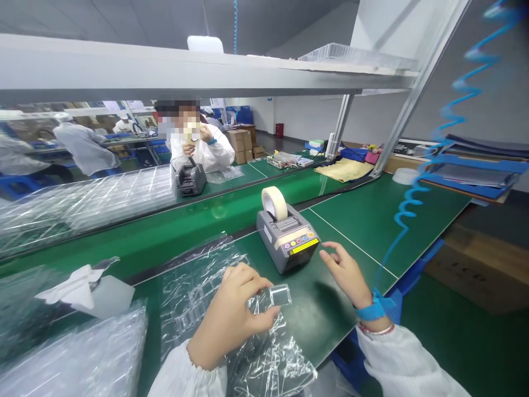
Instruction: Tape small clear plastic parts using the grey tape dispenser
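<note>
My left hand (229, 314) is closed around a small clear plastic box (280, 295), pinching it above the green bench. My right hand (347, 273) reaches toward the front of a grey tape dispenser (287, 238). Its thumb and forefinger are pinched together near the dispenser's slot; whether they hold a piece of tape I cannot make out. A roll of cream tape (274, 203) sits on top of the dispenser. Clear plastic trays in crinkled wrap (198, 281) lie under my left hand.
A blue wrist strap (377, 307) joins a blue coiled cord (417, 193) rising to the right. Stacked clear trays (82, 204) line the conveyor's far side. A person in white sits opposite behind a second dispenser (190, 179). White cloth (74, 286) lies at left.
</note>
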`<action>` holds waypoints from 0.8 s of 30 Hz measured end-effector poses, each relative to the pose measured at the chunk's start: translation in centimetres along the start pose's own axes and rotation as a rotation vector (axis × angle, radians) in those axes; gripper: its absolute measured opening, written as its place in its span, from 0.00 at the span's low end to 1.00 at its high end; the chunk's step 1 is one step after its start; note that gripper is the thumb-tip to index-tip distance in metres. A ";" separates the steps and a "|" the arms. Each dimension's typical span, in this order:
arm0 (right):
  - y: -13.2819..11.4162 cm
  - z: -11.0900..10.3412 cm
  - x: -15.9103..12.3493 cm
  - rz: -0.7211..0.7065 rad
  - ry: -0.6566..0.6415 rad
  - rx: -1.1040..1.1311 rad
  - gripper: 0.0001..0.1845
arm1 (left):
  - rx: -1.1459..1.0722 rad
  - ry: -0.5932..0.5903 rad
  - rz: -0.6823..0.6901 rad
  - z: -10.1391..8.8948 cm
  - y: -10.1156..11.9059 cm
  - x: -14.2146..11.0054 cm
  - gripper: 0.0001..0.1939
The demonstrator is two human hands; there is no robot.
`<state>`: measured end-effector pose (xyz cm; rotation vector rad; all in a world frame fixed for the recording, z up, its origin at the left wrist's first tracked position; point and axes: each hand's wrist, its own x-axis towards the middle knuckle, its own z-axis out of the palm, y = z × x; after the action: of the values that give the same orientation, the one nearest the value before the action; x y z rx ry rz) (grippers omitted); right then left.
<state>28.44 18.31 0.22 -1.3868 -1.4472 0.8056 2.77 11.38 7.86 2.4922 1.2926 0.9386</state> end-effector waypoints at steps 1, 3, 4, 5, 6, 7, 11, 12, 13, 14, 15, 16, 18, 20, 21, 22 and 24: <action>0.4 0.3 0.1 0.027 -0.029 0.061 0.21 | 0.011 -0.001 0.003 0.0 -0.1 -0.1 0.10; 1.0 1.0 0.4 0.051 -0.120 0.128 0.19 | 0.034 -0.001 0.008 0.1 -0.2 -0.2 0.10; 1.2 1.3 0.5 0.057 -0.149 0.148 0.19 | 0.046 0.001 0.011 0.1 -0.3 -0.2 0.10; 1.3 1.5 0.7 0.067 -0.168 0.173 0.19 | 0.058 0.003 0.015 0.1 -0.4 -0.3 0.10; 1.4 1.7 0.9 0.080 -0.185 0.198 0.18 | 0.071 0.006 0.017 0.2 -0.5 -0.3 0.11; 1.4 1.8 1.0 0.094 -0.199 0.221 0.18 | 0.082 0.009 0.020 0.2 -0.5 -0.3 0.11; 1.4 2.0 1.0 0.137 -0.238 0.296 0.17 | 0.099 0.020 0.039 0.4 -0.7 -0.4 0.11; 1.4 2.0 1.0 0.147 -0.243 0.312 0.17 | 0.099 0.022 0.043 0.5 -0.7 -0.4 0.11; 1.4 2.0 0.9 0.157 -0.245 0.329 0.17 | 0.100 0.021 0.045 0.5 -0.7 -0.5 0.11; 1.3 2.1 0.9 0.167 -0.244 0.345 0.17 | 0.101 0.019 0.046 0.6 -0.8 -0.5 0.11; 1.3 2.1 0.9 0.177 -0.242 0.361 0.17 | 0.102 0.018 0.046 0.6 -0.8 -0.5 0.11; 1.2 2.1 0.9 0.186 -0.239 0.378 0.16 | 0.106 0.017 0.046 0.6 -0.8 -0.6 0.11; 0.9 2.0 0.7 0.200 -0.235 0.414 0.16 | 0.122 0.012 0.047 0.7 -0.9 -0.6 0.12; 0.3 1.8 0.3 0.211 -0.242 0.450 0.16 | 0.147 0.019 0.050 0.7 -1.0 -0.6 0.12; -0.2 1.7 0.0 0.217 -0.250 0.464 0.17 | 0.160 0.024 0.052 0.7 -1.1 -0.6 0.12; -0.8 1.7 -0.5 0.223 -0.263 0.479 0.17 | 0.171 0.031 0.057 0.8 -1.1 -0.6 0.12; -2.3 1.8 -1.7 0.233 -0.309 0.526 0.17 | 0.194 0.043 0.072 0.9 -1.1 -0.5 0.12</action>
<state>25.77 16.57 1.44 -1.0622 -1.1819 1.4833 2.34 11.79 6.50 2.6949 1.3769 0.9274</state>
